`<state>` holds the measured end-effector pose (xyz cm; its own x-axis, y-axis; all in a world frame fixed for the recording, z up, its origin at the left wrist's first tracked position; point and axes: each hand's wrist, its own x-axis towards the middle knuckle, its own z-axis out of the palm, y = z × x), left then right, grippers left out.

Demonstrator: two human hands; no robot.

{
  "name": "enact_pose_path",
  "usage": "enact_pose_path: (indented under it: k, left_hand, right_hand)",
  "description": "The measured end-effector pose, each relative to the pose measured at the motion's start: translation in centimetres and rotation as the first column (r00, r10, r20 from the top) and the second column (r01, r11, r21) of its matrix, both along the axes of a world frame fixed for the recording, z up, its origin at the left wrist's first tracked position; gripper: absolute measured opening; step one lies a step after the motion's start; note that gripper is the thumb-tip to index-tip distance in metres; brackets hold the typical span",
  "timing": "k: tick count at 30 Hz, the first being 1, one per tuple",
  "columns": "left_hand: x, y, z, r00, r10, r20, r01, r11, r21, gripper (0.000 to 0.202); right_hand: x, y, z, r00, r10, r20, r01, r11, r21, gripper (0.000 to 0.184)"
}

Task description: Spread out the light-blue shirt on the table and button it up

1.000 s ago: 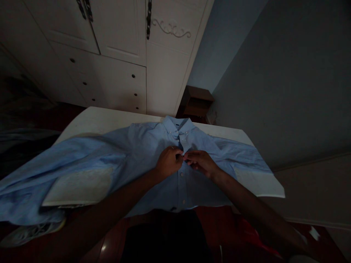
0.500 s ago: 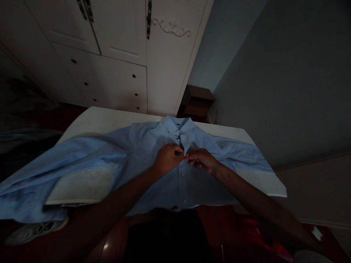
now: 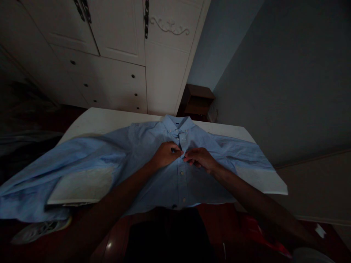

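Left hand (image 3: 164, 155) and right hand (image 3: 201, 160) meet fingertip to fingertip on the front of a blue shirt (image 3: 137, 160). The shirt lies flat, front up, on a white table (image 3: 98, 118). Both hands are closed narrow, thumb against fingers, each pinching the shirt's button strip (image 3: 181, 179) from its own side. Whether a button sits between the fingers cannot be told (too dark, too small).

Shirt relative to the hands:
- It lies directly under both, and the pinch point is just between them.
- The collar (image 3: 178, 124) is just beyond the fingertips, on the far side.
- Two fastened buttons (image 3: 181, 173) run down the strip on the near side of the hands, toward the person.
- One sleeve (image 3: 41, 182) spreads well out to the left of the left hand and hangs off the table edge.
- The other sleeve (image 3: 246, 155) stretches out to the right of the right hand.
- The hem hangs over the near table edge, below the wrists.

Both forearms come in from the bottom, crossing over the lower part of the shirt.

Around the hands:
- A white wardrobe (image 3: 117, 54) with drawers stands well beyond them.
- A small brown stand (image 3: 199, 100) is beyond the right hand, past the table.
- A shoe (image 3: 41, 228) lies on the floor far to the left of the left arm.
- Something red (image 3: 263, 237) lies on the floor under the right forearm.
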<state>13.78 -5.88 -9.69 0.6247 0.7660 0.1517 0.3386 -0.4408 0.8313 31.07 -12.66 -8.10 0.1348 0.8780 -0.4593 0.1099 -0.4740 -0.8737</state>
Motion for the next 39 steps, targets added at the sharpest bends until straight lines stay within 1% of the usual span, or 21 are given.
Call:
enact_pose_path:
  k: [3,7,10,17,23,28,31,34,36,39]
  left_hand:
    - [0.1,0.2,-0.3,0.999,-0.007,-0.033,0.006,0.999,-0.035,0.014]
    - [0.2,0.3,-0.3,0.997,-0.022,-0.073,0.019,0.999,-0.042,0.016]
    - [0.1,0.3,-0.3,0.995,-0.047,-0.084,0.044,0.999,-0.029,0.017]
    - [0.1,0.4,-0.5,0.995,-0.048,-0.085,0.052,0.998,0.039,0.015]
    - [-0.1,0.3,-0.3,0.996,-0.037,-0.077,0.035,0.999,-0.032,0.018]
    - [-0.1,0.3,-0.2,0.995,-0.016,-0.102,0.012,0.999,-0.037,0.016]
    - [-0.2,0.3,-0.1,0.994,-0.02,-0.104,0.021,1.0,0.004,0.017]
    - [-0.2,0.2,-0.2,0.994,-0.015,-0.11,0.027,0.993,0.111,0.015]
    - [-0.1,0.3,-0.4,0.992,-0.009,-0.128,0.031,0.984,0.176,0.013]
    - [0.0,0.4,-0.8,0.99,-0.015,-0.142,0.043,0.979,0.2,0.012]
  right_hand:
    - [-0.1,0.0,0.2,1.0,-0.006,0.002,0.006,1.0,-0.013,0.006]
    - [-0.1,0.0,0.2,1.0,0.008,0.016,-0.008,1.0,-0.005,0.007]
    - [0.0,0.0,0.1,1.0,0.018,0.015,-0.018,1.0,-0.008,0.008]
    - [0.3,0.1,-0.1,0.999,0.045,-0.018,-0.045,0.999,-0.015,0.01]
    - [0.4,0.3,-0.1,0.998,0.061,-0.023,-0.062,0.998,-0.033,0.013]
    - [0.6,0.2,-0.1,0.996,0.077,-0.037,-0.078,0.997,-0.024,0.017]
    - [0.7,0.1,-0.2,0.995,0.092,-0.031,-0.092,0.996,0.011,0.018]
    - [0.6,0.2,-0.8,0.993,0.117,0.017,-0.118,0.992,0.051,0.019]
    - [0.6,0.3,-1.3,0.985,0.145,0.089,-0.155,0.982,0.112,0.019]
    - [0.6,0.4,-2.0,0.953,0.194,0.235,-0.248,0.941,0.229,0.02]
